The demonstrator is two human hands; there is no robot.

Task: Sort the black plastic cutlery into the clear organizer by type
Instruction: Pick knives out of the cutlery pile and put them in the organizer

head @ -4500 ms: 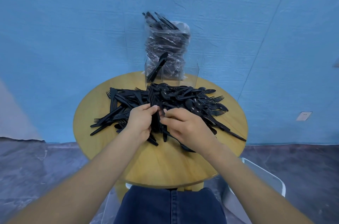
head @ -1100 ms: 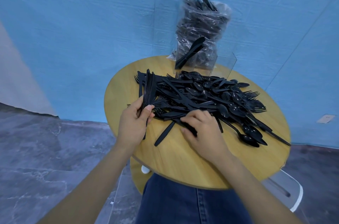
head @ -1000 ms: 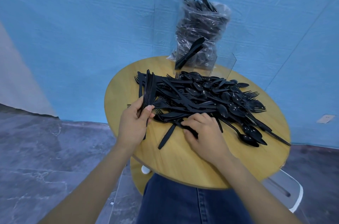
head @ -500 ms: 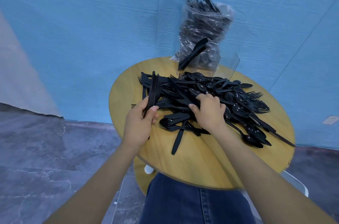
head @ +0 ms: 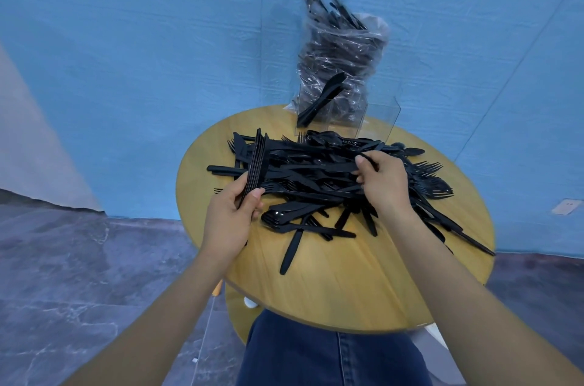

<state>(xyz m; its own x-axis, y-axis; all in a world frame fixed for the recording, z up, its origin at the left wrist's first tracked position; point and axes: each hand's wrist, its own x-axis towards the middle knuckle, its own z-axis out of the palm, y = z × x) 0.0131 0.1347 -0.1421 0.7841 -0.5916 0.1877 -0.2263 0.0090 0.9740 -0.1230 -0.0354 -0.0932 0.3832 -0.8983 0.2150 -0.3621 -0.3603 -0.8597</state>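
Head view is looking down on a round wooden tabletop (head: 347,287) where a sprawling pile of black plastic cutlery (head: 319,177) is lying, forks, spoons and knives all tangled together. The person's left hand (head: 232,218) is gripping a stacked bundle of black pieces (head: 256,164), fingers and thumb curled round the lower ends while the bundle is pointing up and away over the left part of the pile; what type they are I cannot tell. The right hand (head: 380,183) is hovering over the middle of the heap, thumb and fingertips pinching the end of a long black knife (head: 316,168) that is stretching leftward toward the bundle. A single black handle (head: 292,251) is sticking out of the pile toward the near edge of the tabletop. At the far edge the clear organizer (head: 377,115) is standing, with one black utensil (head: 322,99) leaning diagonally in its left compartment. Just behind it a crinkled clear plastic bag of more cutlery (head: 343,51) is standing upright against the blue wall (head: 142,38). Below the near edge, blue denim (head: 331,354) is showing.
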